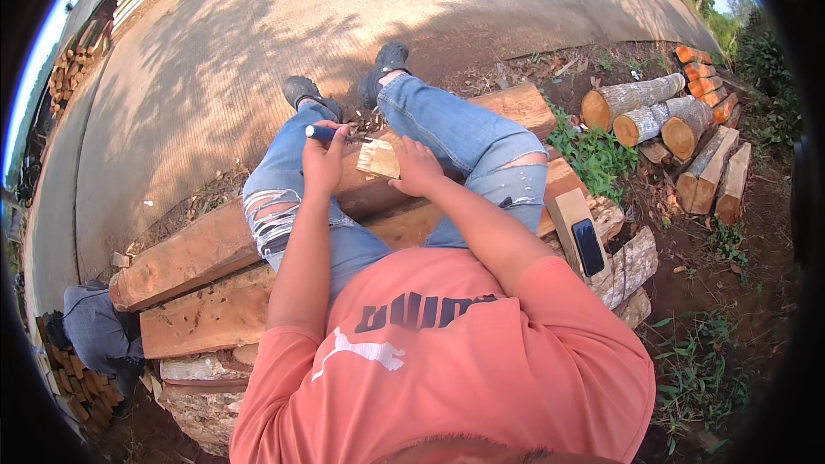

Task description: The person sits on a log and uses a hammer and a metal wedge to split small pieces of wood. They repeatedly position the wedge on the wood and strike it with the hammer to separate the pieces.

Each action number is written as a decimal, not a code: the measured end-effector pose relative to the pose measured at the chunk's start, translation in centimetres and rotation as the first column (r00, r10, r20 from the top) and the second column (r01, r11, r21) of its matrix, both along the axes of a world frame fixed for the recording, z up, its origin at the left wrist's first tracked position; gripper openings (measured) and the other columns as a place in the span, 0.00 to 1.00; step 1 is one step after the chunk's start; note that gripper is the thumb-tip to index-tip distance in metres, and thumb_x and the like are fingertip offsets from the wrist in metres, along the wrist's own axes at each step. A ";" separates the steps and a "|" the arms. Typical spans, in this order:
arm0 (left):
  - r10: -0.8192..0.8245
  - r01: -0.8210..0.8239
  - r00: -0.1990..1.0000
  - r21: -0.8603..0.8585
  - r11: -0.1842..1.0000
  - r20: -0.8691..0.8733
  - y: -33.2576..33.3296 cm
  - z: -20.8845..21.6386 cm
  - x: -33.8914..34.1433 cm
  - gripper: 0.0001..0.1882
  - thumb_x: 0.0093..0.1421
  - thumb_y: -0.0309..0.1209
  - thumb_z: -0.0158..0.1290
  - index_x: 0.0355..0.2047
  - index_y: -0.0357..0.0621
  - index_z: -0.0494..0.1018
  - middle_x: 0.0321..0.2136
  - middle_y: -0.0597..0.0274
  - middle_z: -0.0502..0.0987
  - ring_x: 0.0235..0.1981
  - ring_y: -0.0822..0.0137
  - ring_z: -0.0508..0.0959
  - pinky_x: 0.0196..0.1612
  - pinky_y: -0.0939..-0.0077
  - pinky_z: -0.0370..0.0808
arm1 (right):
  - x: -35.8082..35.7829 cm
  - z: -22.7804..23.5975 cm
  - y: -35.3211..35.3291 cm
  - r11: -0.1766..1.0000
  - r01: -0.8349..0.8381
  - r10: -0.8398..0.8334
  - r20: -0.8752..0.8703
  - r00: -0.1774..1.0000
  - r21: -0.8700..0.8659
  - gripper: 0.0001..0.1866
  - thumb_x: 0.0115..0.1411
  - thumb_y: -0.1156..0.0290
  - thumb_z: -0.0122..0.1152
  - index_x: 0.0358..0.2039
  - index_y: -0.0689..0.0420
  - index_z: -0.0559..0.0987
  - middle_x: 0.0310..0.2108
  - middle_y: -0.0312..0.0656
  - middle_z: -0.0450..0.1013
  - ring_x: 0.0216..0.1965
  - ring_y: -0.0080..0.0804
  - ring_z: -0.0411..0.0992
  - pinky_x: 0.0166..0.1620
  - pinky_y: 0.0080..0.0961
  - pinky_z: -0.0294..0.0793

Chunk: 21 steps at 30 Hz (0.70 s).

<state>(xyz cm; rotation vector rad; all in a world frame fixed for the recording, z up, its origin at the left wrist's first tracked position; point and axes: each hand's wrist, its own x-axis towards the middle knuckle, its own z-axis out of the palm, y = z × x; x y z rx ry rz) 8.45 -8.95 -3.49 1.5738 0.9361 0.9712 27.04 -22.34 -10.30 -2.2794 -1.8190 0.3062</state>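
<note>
The tool handle [320, 132] is coloured dark blue, and the wooden block [376, 160] is marked by pale cream and yellow tones. The jeans [464, 125] are faded in light and mid blue, broken by white frayed threads [271, 222]. The coral shirt [490, 369] is printed with dark lettering [425, 314] and a white animal figure [365, 351]. Reddish brown is shown by the long beam [193, 251], mottled grey by the logs' bark [640, 93], and orange by the stacked timbers [705, 86]. The black phone [589, 247] is set off by pale tan wood [568, 210]. The tan pavement [215, 51] is dappled with grey shadow.
</note>
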 end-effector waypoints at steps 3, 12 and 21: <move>-0.014 0.026 0.987 -0.075 0.997 0.159 -1.1 1.8 -4.6 0.09 0.74 0.33 0.59 0.48 0.44 0.71 0.47 0.59 0.84 0.50 0.70 0.81 0.54 0.71 0.79 | -0.6 -1.0 1.4 0.999 -0.040 0.040 -0.022 0.999 -0.017 0.50 0.56 0.50 0.77 0.72 0.58 0.63 0.69 0.58 0.63 0.69 0.56 0.64 0.72 0.46 0.62; 0.124 -0.115 0.958 -0.048 0.992 0.258 -5.7 8.1 -11.2 0.12 0.74 0.35 0.58 0.48 0.44 0.70 0.50 0.51 0.83 0.56 0.61 0.81 0.57 0.65 0.83 | 0.5 1.4 -1.9 0.995 0.091 -0.068 -0.352 0.934 0.050 0.54 0.55 0.49 0.77 0.74 0.61 0.60 0.67 0.59 0.67 0.69 0.57 0.66 0.70 0.46 0.66; 0.088 -0.144 0.912 0.110 0.983 0.402 -9.6 14.7 -13.5 0.12 0.74 0.35 0.58 0.50 0.45 0.69 0.51 0.49 0.81 0.58 0.56 0.80 0.60 0.61 0.82 | 4.7 12.6 -9.6 0.855 0.210 0.023 -0.440 0.898 0.474 0.55 0.55 0.50 0.79 0.75 0.60 0.60 0.67 0.60 0.67 0.69 0.57 0.67 0.70 0.45 0.67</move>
